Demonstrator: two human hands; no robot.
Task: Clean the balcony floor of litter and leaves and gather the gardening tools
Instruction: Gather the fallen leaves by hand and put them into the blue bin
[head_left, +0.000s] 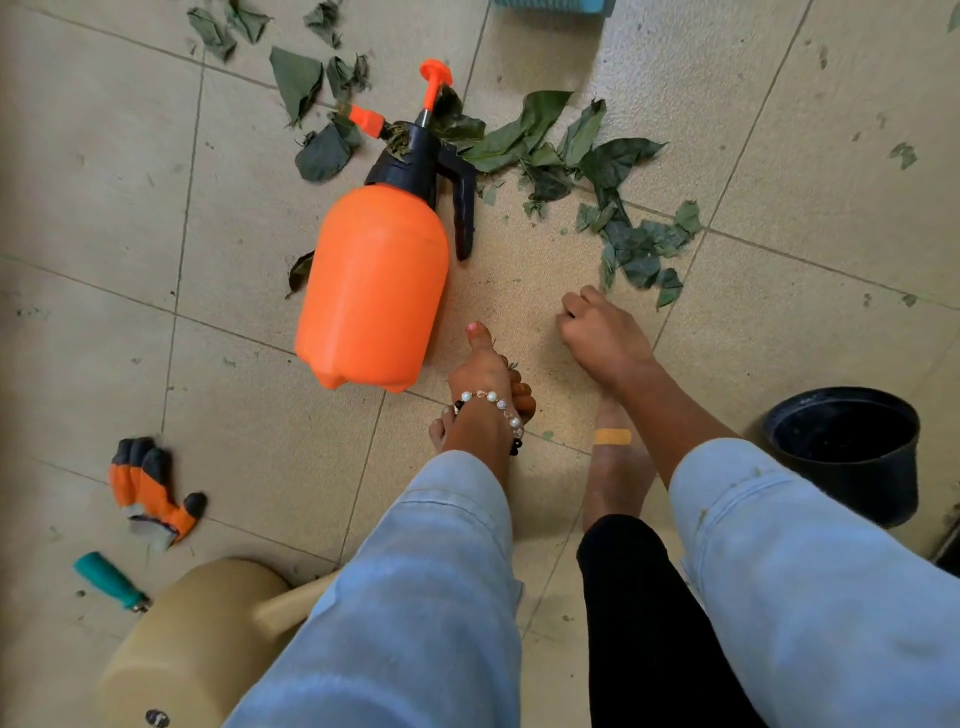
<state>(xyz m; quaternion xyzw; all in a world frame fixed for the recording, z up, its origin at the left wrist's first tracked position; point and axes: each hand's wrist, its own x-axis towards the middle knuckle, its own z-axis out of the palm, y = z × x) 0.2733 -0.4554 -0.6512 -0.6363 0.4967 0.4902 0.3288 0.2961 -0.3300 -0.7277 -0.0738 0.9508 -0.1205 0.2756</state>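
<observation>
Leaves (613, 171): torn green pieces strewn across the far floor tiles, centre to right.
Sprayer (376, 275): orange, lying on its side, left of both hands.
Right hand (605, 332): curled, fingers down near the leaves; contents unclear.
Left hand (488, 371): closed around small leaf scraps, thumb up.
Glove (153, 491): near left.

Smooth orange plastic sprayer (373, 283), matt speckled floor tiles (104, 182), limp dull leaves (545, 135), faded denim sleeves (810, 571), knit rubber-tipped gloves (150, 488)
</observation>
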